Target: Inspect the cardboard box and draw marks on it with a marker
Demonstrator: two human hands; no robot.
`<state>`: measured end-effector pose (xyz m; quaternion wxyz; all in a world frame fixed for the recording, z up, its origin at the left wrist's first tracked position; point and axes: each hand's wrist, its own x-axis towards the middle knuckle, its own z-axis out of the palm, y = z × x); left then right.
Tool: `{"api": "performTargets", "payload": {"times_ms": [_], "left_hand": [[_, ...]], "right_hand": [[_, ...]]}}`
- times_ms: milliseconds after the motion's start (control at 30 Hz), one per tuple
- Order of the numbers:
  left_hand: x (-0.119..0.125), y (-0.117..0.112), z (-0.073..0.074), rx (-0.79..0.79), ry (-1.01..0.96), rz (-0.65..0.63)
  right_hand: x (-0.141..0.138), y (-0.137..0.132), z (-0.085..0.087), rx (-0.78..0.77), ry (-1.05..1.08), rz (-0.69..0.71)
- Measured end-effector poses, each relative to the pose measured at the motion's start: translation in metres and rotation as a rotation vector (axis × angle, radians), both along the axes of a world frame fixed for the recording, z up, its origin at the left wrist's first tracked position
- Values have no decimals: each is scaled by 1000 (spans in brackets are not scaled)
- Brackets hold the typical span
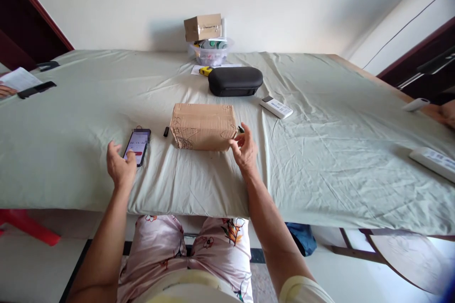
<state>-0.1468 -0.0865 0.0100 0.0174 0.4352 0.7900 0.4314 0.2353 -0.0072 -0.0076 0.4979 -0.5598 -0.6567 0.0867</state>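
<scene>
A brown cardboard box (pixel 203 128) with pen scribbles on its front lies on the cloth before me. At its right front corner is my right hand (pixel 246 151), fingers apart and curved, thumb close to the cardboard; whether it touches I cannot tell. Just behind those fingers shows the tip of a dark pen-like thing (pixel 241 129). My left hand (pixel 122 166) is spread at the lower left of a phone (pixel 141 139), its thumb over the screen, which shows a timer and a red button. Between phone and box lies a small black piece (pixel 166 131), perhaps a cap.
Beyond the box are a black hard case (pixel 235 80), a yellow tape measure (pixel 205 71) and a white remote-like device (pixel 276 107). A tub (pixel 210 54) with a smaller carton (pixel 203 27) on top stands by the wall. Other people's hands (pixel 6 90) show at both table sides.
</scene>
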Motion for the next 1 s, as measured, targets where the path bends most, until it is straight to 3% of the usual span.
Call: {"api": "performTargets", "payload": {"times_ms": [100,200,300,500,700,867,1000], "left_hand": [[-21,-4,16,-262,111,158],[-15,1,17,-497,170,133],[1,9,10,-558,221,123],[5,14,3,-514,203,149],[5,-12,5,-446,71,191],[35,-47,7,-321,-76,225],[76,-59,9,-138,-184,122]], "right_hand": [[0,-4,6,116,97,-41],[-2,-6,12,153,138,-86],[-4,-7,16,151,168,-92],[-7,-8,17,181,261,-93],[-7,-6,20,218,374,-103],[-14,-14,24,350,444,-68],[-30,-31,19,345,315,180]]}}
